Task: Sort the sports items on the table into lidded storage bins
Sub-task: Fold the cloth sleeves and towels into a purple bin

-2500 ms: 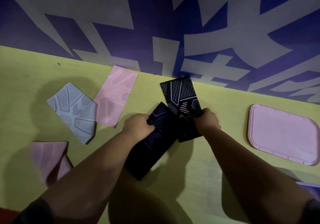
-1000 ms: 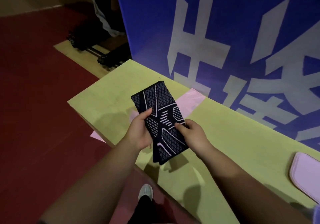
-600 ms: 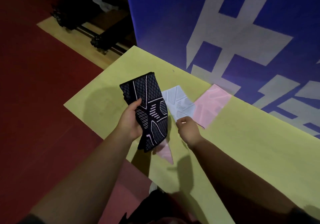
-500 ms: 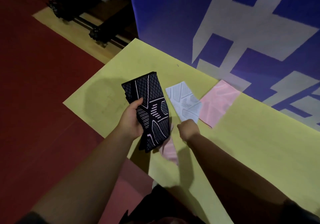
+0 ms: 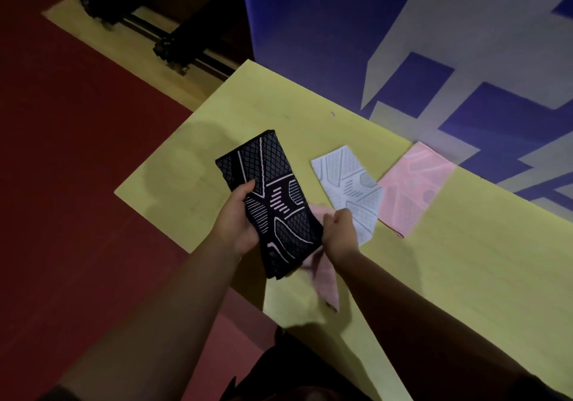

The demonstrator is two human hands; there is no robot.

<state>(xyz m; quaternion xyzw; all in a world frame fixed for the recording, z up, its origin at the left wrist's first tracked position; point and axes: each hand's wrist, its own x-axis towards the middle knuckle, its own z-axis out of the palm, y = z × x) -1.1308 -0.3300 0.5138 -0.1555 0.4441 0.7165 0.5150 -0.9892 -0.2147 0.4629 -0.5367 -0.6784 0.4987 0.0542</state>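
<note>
- While your left hand point(image 5: 235, 225) grips the black sleeve point(image 5: 273, 205), your right hand point(image 5: 339, 233) pinches a pink sleeve point(image 5: 325, 279).
- Grey sleeve point(image 5: 347, 186) lies at its twelve o'clock.

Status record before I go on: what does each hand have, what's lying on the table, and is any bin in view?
left hand: grips the black sleeves, held up over the table's corner
right hand: fingers curled on the near pink sleeve at the table's front edge
lying on table: grey sleeve, flat, touching the far pink sleeve beside it
bins: none in view
backdrop: blue banner behind the table
</note>
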